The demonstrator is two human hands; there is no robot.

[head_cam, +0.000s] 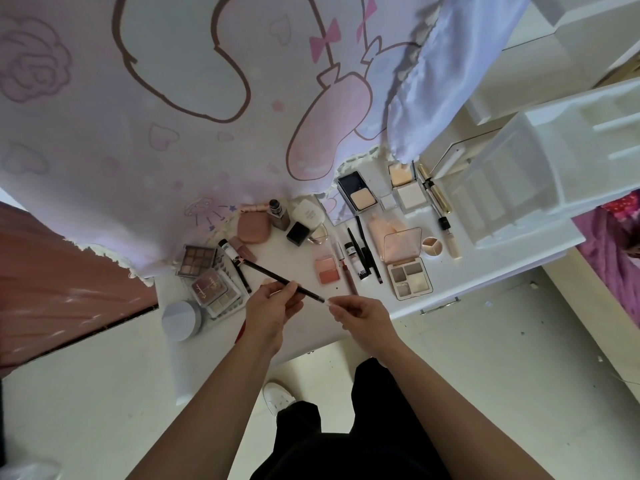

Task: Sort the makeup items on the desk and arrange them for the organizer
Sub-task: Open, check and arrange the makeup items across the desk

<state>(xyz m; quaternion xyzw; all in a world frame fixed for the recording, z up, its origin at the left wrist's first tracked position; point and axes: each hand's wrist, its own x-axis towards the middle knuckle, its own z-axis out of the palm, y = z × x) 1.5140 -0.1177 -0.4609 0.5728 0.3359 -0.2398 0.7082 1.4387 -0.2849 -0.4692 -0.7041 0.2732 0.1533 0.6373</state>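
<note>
Above the near edge of the white desk [460, 268], both hands hold one dark cosmetic pencil [266, 271]. Left hand [273, 306] grips it mid-shaft; right hand [360, 317] pinches the near end, apparently a clear cap. Long axis runs far-left to near-right. Slim liners [363, 258] lie far-right, nearer the right hand: the likely destination. White organizer [519, 188] stands beyond them.

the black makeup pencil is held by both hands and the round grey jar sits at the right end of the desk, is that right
Not quite. The head view shows the round grey jar at the left end of the desk, not the right. The black makeup pencil is indeed held by both hands: the left hand grips its middle and the right hand pinches its near tip.
</note>
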